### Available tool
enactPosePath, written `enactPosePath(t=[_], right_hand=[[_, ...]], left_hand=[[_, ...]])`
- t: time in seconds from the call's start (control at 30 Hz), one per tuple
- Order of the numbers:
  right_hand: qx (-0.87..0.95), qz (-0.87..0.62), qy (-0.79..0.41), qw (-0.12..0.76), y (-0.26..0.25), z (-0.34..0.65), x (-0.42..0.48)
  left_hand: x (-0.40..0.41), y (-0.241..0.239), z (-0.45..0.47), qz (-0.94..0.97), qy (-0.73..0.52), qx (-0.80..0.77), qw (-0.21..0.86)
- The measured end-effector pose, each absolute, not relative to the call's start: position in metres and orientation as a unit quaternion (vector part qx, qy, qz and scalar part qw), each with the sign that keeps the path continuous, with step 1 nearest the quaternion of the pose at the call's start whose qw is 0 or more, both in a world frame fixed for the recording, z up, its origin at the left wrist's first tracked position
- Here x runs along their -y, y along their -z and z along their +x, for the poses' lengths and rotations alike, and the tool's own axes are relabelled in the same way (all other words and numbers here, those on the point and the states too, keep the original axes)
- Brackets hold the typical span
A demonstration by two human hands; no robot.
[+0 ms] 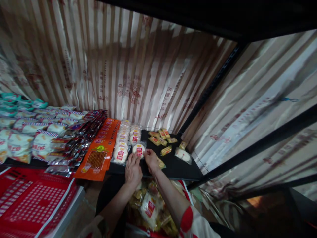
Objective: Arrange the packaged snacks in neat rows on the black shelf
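Note:
On the black shelf [178,168], both of my hands are at one round white packaged cake [139,150] with a red label. My left hand [133,168] has its fingers on the near left edge of the wrapper. My right hand [151,160] pinches the right edge. Left of them, a row of overlapping white packaged cakes [121,153] runs back toward the curtain, with a second row [135,132] beside it. Several small yellow-wrapped snacks [166,150] lie loose to the right, and a single white packaged cake [183,155] rests near the right corner.
An orange snack bag [99,152] lies left of the cakes, beside stacked dark packets [84,132] and white bags [44,143]. Below the shelf are a red basket [37,201] and a container with mixed packages [150,208]. Black posts [213,86] and a striped curtain [123,66] enclose the shelf.

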State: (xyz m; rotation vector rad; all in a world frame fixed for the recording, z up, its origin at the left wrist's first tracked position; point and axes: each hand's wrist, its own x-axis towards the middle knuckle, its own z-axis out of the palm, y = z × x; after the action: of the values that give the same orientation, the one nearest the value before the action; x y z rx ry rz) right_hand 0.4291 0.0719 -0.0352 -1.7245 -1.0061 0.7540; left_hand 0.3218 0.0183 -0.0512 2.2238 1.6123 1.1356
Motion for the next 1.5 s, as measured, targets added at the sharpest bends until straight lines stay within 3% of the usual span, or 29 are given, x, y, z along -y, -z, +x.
enactPosePath(t=[0.37,0.87,1.1,1.33,1.5], right_hand=[[0.449,-0.742,-0.262,0.424,0.05,0.424,-0.12],[0.504,-0.804,-0.162,0.272,0.027,0.406,-0.117],[0.513,-0.799,-0.081,0.304,0.038,0.406,-0.118],[0.536,-0.776,-0.137,0.302,0.034,0.408,-0.117],[0.55,-0.739,-0.172,0.349,0.033,0.409,-0.09]], left_hand=[[-0.036,0.06,0.328,0.726,-0.346,-0.588,0.089],[-0.042,0.051,0.327,0.767,-0.267,-0.575,0.095],[-0.044,0.058,0.329,0.766,-0.289,-0.568,0.087],[-0.042,0.053,0.328,0.77,-0.286,-0.565,0.08],[-0.039,0.052,0.325,0.772,-0.297,-0.554,0.092]])
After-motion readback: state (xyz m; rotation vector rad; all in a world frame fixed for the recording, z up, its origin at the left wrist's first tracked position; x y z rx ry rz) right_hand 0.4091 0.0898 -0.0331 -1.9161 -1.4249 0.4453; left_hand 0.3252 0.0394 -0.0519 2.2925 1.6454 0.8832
